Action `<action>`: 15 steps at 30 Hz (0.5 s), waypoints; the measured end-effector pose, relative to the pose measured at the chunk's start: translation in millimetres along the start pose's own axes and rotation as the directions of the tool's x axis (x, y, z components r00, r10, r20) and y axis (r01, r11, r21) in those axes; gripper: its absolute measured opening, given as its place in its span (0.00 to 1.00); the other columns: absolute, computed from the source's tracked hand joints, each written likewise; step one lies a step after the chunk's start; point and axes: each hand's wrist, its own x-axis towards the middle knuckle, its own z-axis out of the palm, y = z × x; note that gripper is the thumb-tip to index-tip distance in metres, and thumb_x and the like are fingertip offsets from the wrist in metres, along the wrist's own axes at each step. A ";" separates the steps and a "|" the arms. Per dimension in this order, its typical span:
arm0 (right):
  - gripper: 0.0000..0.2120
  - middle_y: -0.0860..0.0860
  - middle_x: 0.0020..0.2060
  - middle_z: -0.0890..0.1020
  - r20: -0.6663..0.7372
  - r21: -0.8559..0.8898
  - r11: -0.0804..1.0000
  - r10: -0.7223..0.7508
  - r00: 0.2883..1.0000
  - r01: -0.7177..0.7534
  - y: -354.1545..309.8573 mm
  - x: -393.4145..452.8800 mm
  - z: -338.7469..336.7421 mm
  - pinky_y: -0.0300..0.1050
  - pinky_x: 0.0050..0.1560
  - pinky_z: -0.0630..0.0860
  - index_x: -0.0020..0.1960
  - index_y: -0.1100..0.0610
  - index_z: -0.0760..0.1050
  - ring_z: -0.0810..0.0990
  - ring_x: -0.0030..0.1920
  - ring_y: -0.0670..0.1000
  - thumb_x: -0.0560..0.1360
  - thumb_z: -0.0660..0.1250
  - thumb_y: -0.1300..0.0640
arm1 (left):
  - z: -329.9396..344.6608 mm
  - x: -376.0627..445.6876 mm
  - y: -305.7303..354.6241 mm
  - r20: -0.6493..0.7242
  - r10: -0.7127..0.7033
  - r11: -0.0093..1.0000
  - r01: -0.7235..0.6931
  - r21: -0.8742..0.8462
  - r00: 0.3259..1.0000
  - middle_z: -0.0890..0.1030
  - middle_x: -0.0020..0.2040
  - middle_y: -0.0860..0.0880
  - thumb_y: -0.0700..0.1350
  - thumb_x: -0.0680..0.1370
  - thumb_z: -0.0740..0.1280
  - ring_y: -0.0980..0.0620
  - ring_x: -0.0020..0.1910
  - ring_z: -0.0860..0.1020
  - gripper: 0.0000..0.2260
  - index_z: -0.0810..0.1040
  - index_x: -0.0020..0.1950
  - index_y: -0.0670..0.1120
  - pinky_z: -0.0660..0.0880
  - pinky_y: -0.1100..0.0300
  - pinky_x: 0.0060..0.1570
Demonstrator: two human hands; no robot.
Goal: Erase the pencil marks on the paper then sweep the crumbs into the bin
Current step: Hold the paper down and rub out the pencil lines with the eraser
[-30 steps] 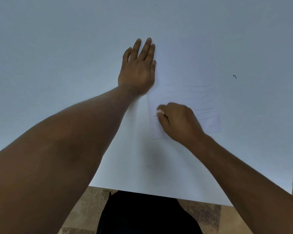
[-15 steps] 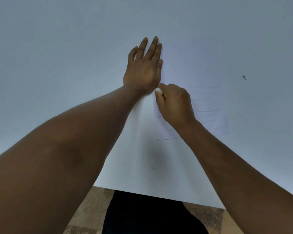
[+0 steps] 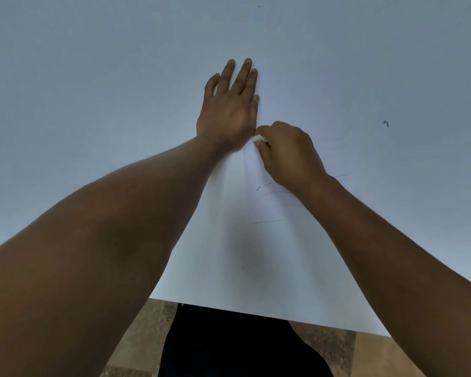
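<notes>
My right hand [image 3: 288, 153] is clenched round a small white eraser [image 3: 259, 138], pressed at the paper's [image 3: 259, 170] left edge, just beside my left hand [image 3: 229, 110], which lies flat with fingers spread, pinning the sheet to the bench [image 3: 93, 77]. The remaining pencil marks [image 3: 269, 189] lie nearer me, below and right of the eraser, so I judge the next strokes should pull back toward my body.

Your right hand [image 3: 288, 153] hid most of the eraser [image 3: 259, 138]; only a white tip showed. Your wrist covered part of the paper [image 3: 267, 205], and its far edge blurred into the table [image 3: 93, 77]. Pencil marks [image 3: 272, 191] too faint to read. Both forearms cut off at frame edges.
</notes>
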 end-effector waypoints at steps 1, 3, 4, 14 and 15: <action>0.08 0.57 0.38 0.77 0.008 -0.050 0.998 -0.033 0.999 0.033 -1.9 -4.9 2.5 0.47 0.37 0.73 0.49 0.62 0.79 0.76 0.37 0.58 0.80 0.62 0.60 | 0.0 -0.3 -0.1 0.004 -0.003 1.000 0.003 -0.002 1.000 0.56 0.84 0.48 0.52 0.86 0.46 0.43 0.83 0.52 0.26 0.57 0.83 0.45 0.51 0.45 0.79; 0.02 0.57 0.36 0.74 0.035 -0.113 0.990 -0.083 0.996 0.086 -8.3 -23.3 3.5 0.48 0.31 0.72 0.46 0.62 0.77 0.75 0.34 0.60 0.75 0.66 0.64 | -0.8 0.5 -0.2 0.010 -0.005 1.000 0.005 -0.001 1.000 0.55 0.84 0.48 0.52 0.86 0.46 0.43 0.83 0.51 0.26 0.57 0.83 0.45 0.51 0.45 0.79; 0.03 0.56 0.36 0.73 0.064 -0.112 0.989 -0.086 0.994 0.093 -11.5 -37.3 4.0 0.48 0.29 0.72 0.46 0.61 0.77 0.75 0.34 0.60 0.72 0.67 0.66 | -0.9 0.4 -0.2 0.014 -0.002 1.000 0.002 0.002 1.000 0.55 0.84 0.48 0.52 0.86 0.46 0.43 0.83 0.51 0.26 0.57 0.83 0.45 0.51 0.45 0.79; 0.06 0.53 0.41 0.79 0.154 0.068 0.998 -0.012 0.988 0.001 -5.9 -66.0 -9.7 0.50 0.41 0.77 0.50 0.54 0.80 0.80 0.41 0.59 0.77 0.65 0.60 | -1.2 -1.6 0.7 0.002 0.006 1.000 -0.006 -0.009 1.000 0.56 0.84 0.48 0.54 0.86 0.47 0.42 0.83 0.51 0.27 0.58 0.83 0.44 0.51 0.45 0.79; 0.05 0.54 0.40 0.80 0.121 0.033 0.999 -0.012 0.993 0.008 -4.9 -53.9 -9.3 0.49 0.41 0.77 0.50 0.55 0.80 0.80 0.40 0.59 0.78 0.65 0.59 | -1.3 -1.4 0.0 0.003 0.007 1.000 -0.007 -0.013 1.000 0.56 0.84 0.48 0.56 0.86 0.47 0.42 0.83 0.51 0.28 0.57 0.83 0.44 0.50 0.45 0.79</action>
